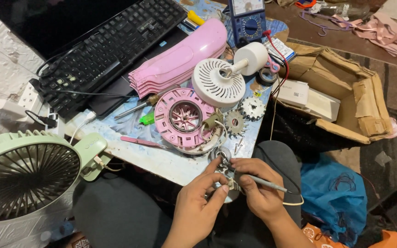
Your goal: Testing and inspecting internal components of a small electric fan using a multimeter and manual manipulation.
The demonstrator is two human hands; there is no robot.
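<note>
Closest to the camera, the left hand pinches a small metal part between thumb and fingers, just off the near edge of the worktop and above the person's lap. The right hand is closed around a thin tool with a grey handle — its tip points left, toward the small part and a round metal piece by the worktop's edge. A white wire loops beside the right wrist.

To the left stands a green fan with a round grille. To the right, on the floor, lies a blue bag.

A bit farther, on the worktop, sits a round pink fan housing with a motor in its middle. Pink tweezers lie to its left. Two small toothed discs lie to its right. A screwdriver rests just behind the housing.

Farther still is a white round grille joined to a white cylinder, and a long pink cover. A black keyboard lies on the left — a blue meter stands at the back. A torn cardboard box with white boxes in it sits on the right.
</note>
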